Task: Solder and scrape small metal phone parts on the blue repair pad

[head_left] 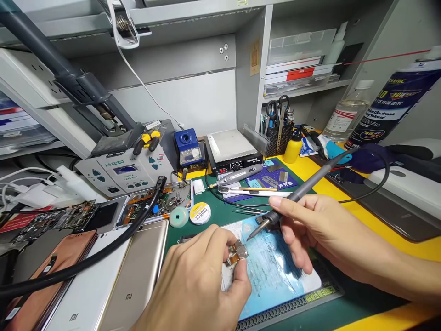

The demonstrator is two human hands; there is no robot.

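From where I stand, the left hand (203, 271) has its grip pinched on a small electronic module (240, 250), metal-cased with a copper-coloured flex part, caught between thumb and fingers over the blue-and-white pad (272, 273). The right hand (320, 223) has its grip closed on a soldering iron (299, 191), thumb along the top and fingers bent beneath. The iron's bare tip points down and towards the left hand, near the module but apart from it, and its black cable loops round on the right

The pad lies on a green mat (215, 202), and that sits on the yellow counter (413, 317). Just beyond the left hand I see a round tin with a yellow-and-white label (200, 213), and beside it a tray of circuit boards (174, 197). A gold phone (139, 271) lies to the left, next to a white phone (93, 271). Tweezers (248, 211) and a brush (253, 191) rest on the far side of the pad

Further back stand a grey rework station (126, 172), a blue soldering iron stand (188, 147) and a flat-topped black device (234, 149). A yellow bottle (292, 147) is in front of the mesh pen holder (275, 138), with scissors (283, 102) sticking up out of it, and a big spray can (392, 105) leans at the right
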